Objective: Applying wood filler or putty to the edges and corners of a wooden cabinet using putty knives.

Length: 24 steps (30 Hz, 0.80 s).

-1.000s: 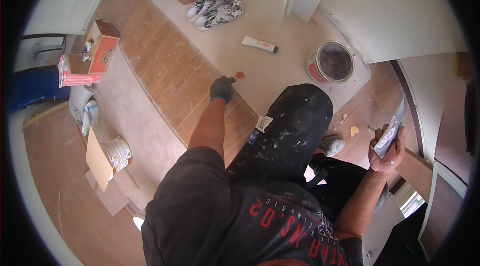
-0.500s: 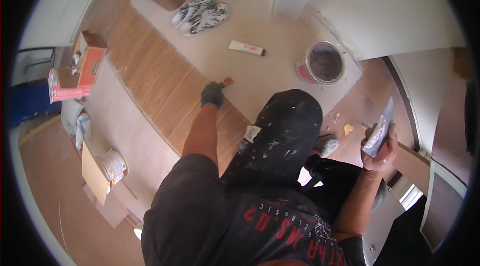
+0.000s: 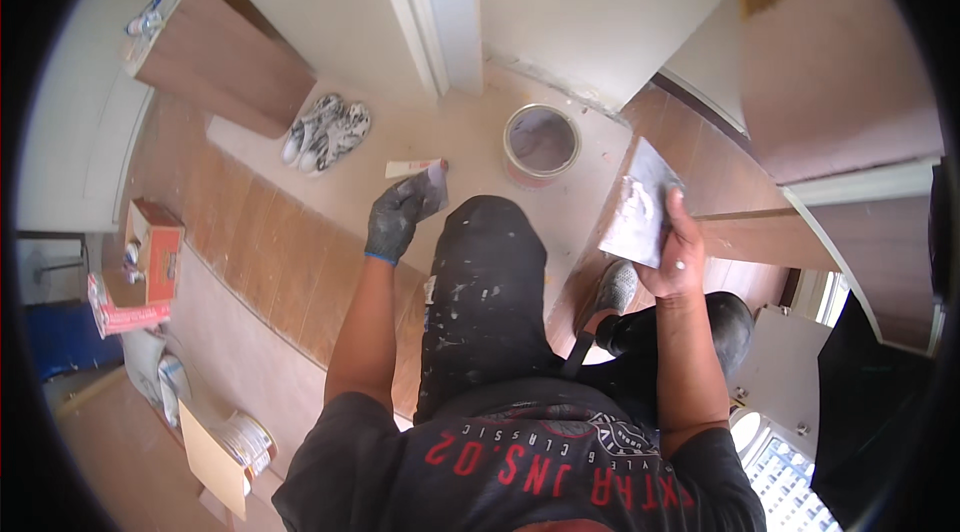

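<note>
My left hand (image 3: 393, 222), in a dark grey glove, grips a small flat grey scraper (image 3: 431, 189) above my left knee, its fingers closed on it. My bare right hand (image 3: 672, 267) holds a flat metal plate (image 3: 637, 217) smeared with white paste, out to the right of the knee. An open round bucket (image 3: 540, 142) with greyish contents sits on the pale floor board beyond the knee. Behind the scraper, a white tube (image 3: 398, 168) lies on the same board, partly hidden by it.
Patterned shoes (image 3: 325, 132) stand beside a reddish-brown wooden box (image 3: 220, 57). A door frame (image 3: 455, 22) rises beyond. At left are cardboard boxes (image 3: 152, 272) and a tin (image 3: 252, 444). Wooden panels (image 3: 840, 72) line the right, with wood flooring (image 3: 260, 247) across.
My left hand has risen from near the floor, the scraper now showing clearly. The plate is raised and turned flatter. The view has swung, showing more wall and panelling.
</note>
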Tool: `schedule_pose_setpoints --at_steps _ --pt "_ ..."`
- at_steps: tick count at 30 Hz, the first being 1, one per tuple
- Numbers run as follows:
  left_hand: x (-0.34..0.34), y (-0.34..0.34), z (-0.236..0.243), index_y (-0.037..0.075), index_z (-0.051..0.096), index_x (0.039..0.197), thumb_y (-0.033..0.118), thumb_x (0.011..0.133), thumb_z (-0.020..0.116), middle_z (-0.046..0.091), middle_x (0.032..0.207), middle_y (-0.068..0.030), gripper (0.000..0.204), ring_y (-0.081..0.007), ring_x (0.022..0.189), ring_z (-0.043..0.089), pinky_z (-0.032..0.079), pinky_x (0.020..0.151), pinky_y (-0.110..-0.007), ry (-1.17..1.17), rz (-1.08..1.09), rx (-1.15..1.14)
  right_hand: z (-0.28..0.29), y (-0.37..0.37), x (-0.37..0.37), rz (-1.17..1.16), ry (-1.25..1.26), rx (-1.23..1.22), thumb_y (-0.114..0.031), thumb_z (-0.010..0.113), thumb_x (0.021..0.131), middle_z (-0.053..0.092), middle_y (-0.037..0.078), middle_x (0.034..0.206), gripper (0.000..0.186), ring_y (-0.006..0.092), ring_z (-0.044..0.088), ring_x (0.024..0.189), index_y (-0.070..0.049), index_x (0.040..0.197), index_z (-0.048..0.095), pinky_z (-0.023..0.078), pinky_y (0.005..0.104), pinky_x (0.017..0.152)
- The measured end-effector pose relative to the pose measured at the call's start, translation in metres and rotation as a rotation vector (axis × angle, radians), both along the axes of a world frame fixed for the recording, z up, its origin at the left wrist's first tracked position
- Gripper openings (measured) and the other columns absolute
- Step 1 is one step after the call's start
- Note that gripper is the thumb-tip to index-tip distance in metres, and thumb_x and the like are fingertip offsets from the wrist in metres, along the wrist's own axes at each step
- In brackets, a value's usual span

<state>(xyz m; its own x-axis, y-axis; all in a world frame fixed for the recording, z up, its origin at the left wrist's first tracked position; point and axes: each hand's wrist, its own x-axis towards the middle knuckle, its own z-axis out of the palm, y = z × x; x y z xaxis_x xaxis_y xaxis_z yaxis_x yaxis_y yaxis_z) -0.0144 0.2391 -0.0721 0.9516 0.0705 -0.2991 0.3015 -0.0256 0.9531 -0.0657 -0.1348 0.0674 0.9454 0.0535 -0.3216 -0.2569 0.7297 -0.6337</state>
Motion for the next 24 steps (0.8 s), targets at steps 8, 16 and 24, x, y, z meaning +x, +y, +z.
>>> schedule_pose_setpoints --at_steps 8,16,24 --pt "-0.028 -0.092 0.198 0.003 0.067 0.11 0.0 0.091 0.062 0.068 0.108 -0.0129 0.02 -0.0244 0.1 0.067 0.054 0.085 -0.035 -0.815 -0.293 0.39 0.022 0.011 -0.008 0.037 -0.164 0.123 -0.035 0.052 0.101 0.065 0.013 0.121 0.047 0.026 0.065 0.11 0.0 0.132 0.051 0.05 0.0414 0.099" --pt "-0.067 -0.16 0.227 0.009 0.07 0.114 -0.005 0.072 0.063 0.066 0.11 -0.0154 0.044 -0.0372 0.106 0.061 0.052 0.091 -0.046 -1.147 -0.504 0.948 0.032 0.004 -0.02 0.003 -0.225 0.259 -0.029 0.055 0.101 0.066 0.014 0.118 0.043 0.0248 0.066 0.107 -0.001 0.133 0.05 0.052 0.0386 0.095" --pt "-0.064 -0.166 0.231 0.008 0.069 0.114 -0.001 0.071 0.064 0.066 0.11 -0.0168 0.044 -0.0364 0.104 0.062 0.052 0.089 -0.045 -1.16 -0.568 1.15 0.044 -0.016 -0.035 -0.065 -0.279 0.292 -0.027 0.055 0.102 0.063 0.012 0.124 0.038 0.024 0.063 0.112 -0.003 0.131 0.051 0.05 0.0409 0.099"
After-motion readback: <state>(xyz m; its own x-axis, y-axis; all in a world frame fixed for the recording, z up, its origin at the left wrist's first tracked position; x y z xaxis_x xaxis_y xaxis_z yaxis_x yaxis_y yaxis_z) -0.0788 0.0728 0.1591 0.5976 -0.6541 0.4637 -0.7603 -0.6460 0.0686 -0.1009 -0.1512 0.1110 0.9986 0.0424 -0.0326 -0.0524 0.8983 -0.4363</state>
